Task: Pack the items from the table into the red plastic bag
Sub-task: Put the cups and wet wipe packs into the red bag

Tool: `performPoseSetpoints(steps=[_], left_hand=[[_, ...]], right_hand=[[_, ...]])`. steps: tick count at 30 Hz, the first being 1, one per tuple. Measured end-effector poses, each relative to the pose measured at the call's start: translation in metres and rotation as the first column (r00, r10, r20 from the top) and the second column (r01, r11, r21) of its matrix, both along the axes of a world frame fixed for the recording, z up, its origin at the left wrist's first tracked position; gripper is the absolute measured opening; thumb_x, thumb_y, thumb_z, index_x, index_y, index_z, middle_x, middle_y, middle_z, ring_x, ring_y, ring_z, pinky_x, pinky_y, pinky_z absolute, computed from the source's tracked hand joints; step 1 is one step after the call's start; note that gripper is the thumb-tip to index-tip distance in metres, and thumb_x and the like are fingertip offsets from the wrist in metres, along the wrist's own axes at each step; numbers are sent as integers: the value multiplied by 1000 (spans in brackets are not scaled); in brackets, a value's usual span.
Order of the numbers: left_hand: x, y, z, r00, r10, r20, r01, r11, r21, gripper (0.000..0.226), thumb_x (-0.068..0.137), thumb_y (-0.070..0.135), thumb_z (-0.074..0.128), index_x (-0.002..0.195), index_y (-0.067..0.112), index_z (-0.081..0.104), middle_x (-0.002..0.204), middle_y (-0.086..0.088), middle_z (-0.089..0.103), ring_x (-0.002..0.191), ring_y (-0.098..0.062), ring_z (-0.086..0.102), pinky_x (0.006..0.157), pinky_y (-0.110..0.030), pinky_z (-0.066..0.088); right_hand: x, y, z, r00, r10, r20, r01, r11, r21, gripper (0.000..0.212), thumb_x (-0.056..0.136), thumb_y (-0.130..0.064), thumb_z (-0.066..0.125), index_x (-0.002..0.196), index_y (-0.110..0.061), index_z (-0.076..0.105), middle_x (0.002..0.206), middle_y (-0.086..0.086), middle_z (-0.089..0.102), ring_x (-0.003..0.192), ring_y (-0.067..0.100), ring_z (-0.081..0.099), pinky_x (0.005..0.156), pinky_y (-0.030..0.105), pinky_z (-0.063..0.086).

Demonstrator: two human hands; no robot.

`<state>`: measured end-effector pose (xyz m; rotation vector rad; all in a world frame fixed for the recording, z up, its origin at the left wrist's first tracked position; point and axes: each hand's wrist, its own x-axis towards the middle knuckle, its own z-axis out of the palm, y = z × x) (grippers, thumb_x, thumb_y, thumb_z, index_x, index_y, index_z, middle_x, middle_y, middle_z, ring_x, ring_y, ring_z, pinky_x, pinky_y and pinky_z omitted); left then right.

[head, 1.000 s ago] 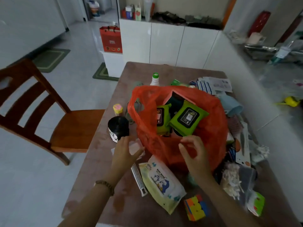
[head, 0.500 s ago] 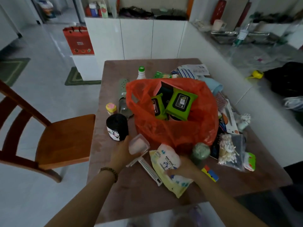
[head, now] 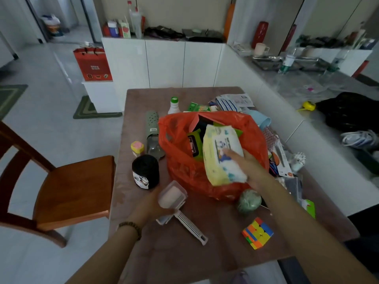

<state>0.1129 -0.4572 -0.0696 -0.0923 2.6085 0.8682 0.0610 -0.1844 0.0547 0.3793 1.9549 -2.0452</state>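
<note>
part done. green packs (head: 193, 144) in red bag (head: 184, 173); r hand (head: 249, 168) grips wipes pack (head: 220, 156) at bag mouth, l hand (head: 149, 206) grips lint roller (head: 172, 196). cube (head: 257, 232), bottle (head: 174, 104) etc. not yet packed.

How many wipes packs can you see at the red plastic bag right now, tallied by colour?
Green soft plastic wipes packs: 2, inside the red plastic bag, one mostly hidden with only a corner showing
Yellow-and-white soft plastic wipes pack: 1, held by the right hand over the bag's mouth
Total: 3
</note>
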Motion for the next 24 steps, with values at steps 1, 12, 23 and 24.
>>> performPoseSetpoints(steps=[1, 12, 23, 24], left_hand=[[1, 0, 2, 1000, 9, -2, -9, 1000, 2, 103, 61, 56, 78, 143, 19, 29, 147, -3, 40, 131, -22, 42, 103, -32, 36], [10, 13, 36, 999, -7, -53, 18, 979, 203, 73, 59, 59, 77, 121, 29, 52, 111, 10, 60, 97, -11, 58, 86, -31, 51], [-6, 82, 166, 897, 29, -442, 110, 952, 285, 58, 72, 67, 59, 118, 30, 57, 111, 15, 60, 102, -9, 58, 88, -34, 50], [-12, 84, 175, 829, 116, -546, 84, 941, 327, 46, 79, 58, 59, 114, 29, 58, 109, 15, 60, 100, -7, 57, 86, -31, 49]], right_hand=[[-17, -6, 1, 998, -57, 2, 57, 998, -37, 54, 78, -31, 73, 126, -15, 54, 114, 9, 69, 93, 24, 70, 72, 35, 60], [81, -31, -60, 931, 366, 20, -352, 879, 323, 19, 88, -29, 62, 106, -30, 56, 100, -5, 66, 86, 2, 61, 76, 18, 48], [81, 16, 39, 909, 410, -70, -394, 903, 169, 53, 81, -33, 61, 132, -29, 45, 94, 16, 73, 49, 20, 58, 55, 29, 52], [75, 20, 45, 915, 392, -95, -370, 909, 193, 51, 84, -31, 59, 133, -28, 45, 95, 12, 74, 54, 27, 61, 61, 33, 54]])
